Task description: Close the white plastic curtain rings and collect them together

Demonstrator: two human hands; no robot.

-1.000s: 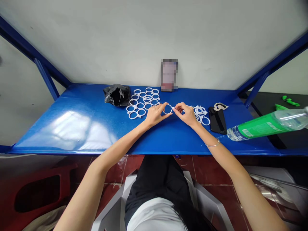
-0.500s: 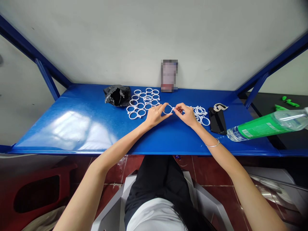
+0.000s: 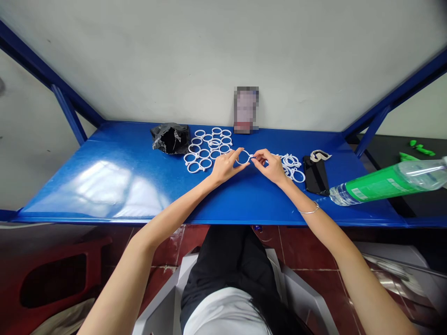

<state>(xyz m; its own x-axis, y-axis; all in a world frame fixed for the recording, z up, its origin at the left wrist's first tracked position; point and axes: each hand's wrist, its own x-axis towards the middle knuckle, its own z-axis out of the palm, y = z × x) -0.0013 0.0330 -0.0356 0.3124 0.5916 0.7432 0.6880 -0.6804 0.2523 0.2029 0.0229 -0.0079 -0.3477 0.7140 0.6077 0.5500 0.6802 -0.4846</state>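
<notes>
Between my two hands is one white plastic ring (image 3: 249,157) with a small knob on its rim. My left hand (image 3: 224,168) grips the ring's left side, fingers above and thumb below. At its right, by the knob, my right hand (image 3: 268,165) pinches with thumb and fingertips. Several similar white rings (image 3: 205,163) lie spread flat to the left of my left hand. A heap of overlapping white rings (image 3: 298,176) sits beside my right hand, which hides part of it.
The blue table (image 3: 174,186) backs onto a grey wall, where a blurred-out upright panel (image 3: 246,109) leans. A crumpled black plastic bag (image 3: 170,138) stands left. To the right are a black phone (image 3: 315,174), a whitish looped object (image 3: 319,155) and a green-labelled bottle (image 3: 380,182).
The held ring has shifted very slightly left, and a little more of its knob end shows at my right fingertips. Both hands stay almost in place.
</notes>
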